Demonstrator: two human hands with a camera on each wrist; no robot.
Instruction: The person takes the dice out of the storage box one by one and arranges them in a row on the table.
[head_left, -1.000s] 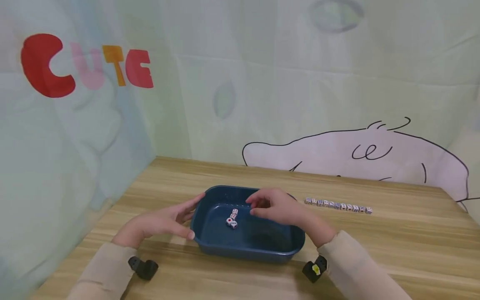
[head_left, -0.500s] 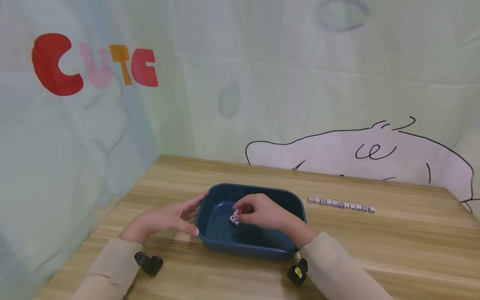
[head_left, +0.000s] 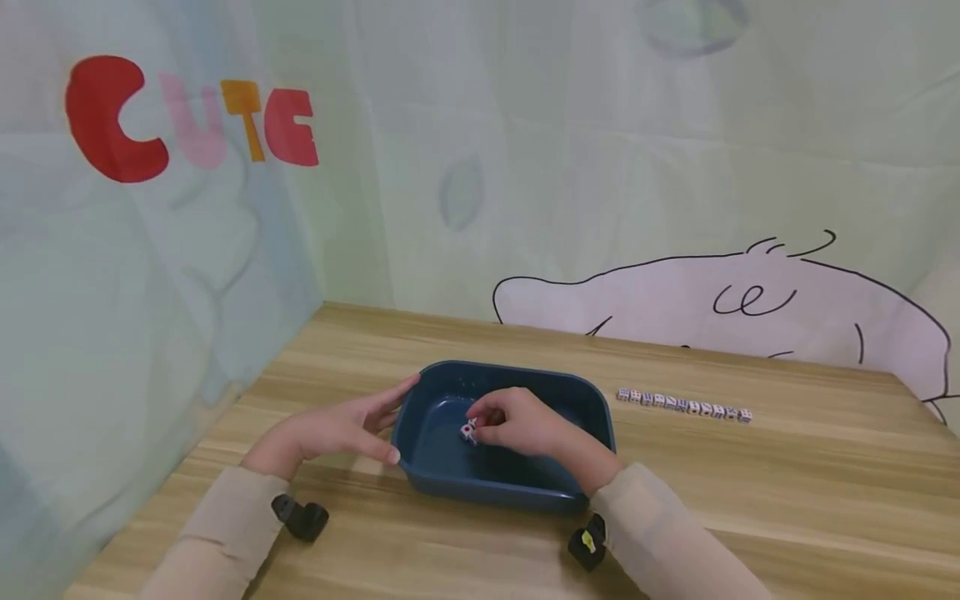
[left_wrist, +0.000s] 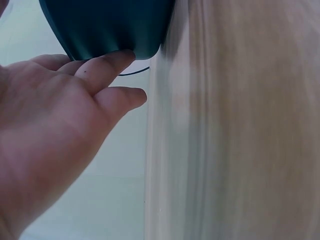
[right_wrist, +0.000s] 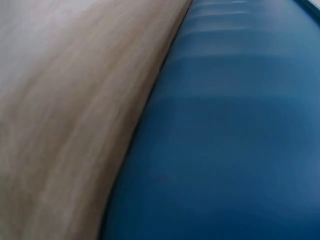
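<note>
A dark blue rectangular basin (head_left: pixel 495 493) sits on the wooden table. Several white dice (head_left: pixel 468 431) lie together on its floor, partly covered by the right fingers. My right hand (head_left: pixel 517 423) reaches over the basin's right side, thumb and index finger pinching at a die in that cluster. With fingers and thumb spread, my left hand (head_left: pixel 341 433) rests against the basin's left end. The left wrist view has the left hand (left_wrist: pixel 65 110) with fingertips at the basin's outer wall (left_wrist: pixel 110 25). Only the basin's side (right_wrist: pixel 225 140) and table fill the right wrist view, the hand out of sight.
A straight row of dice (head_left: pixel 682 405) stands on the table (head_left: pixel 750 483) right of the basin. Behind the table hangs a printed cloth backdrop (head_left: pixel 585 167) with cartoon drawings and coloured letters.
My right hand has moved left and down into the basin, from above its right part to the dice cluster, and its fingers have closed in there. The left hand keeps its place at the basin's end.
</note>
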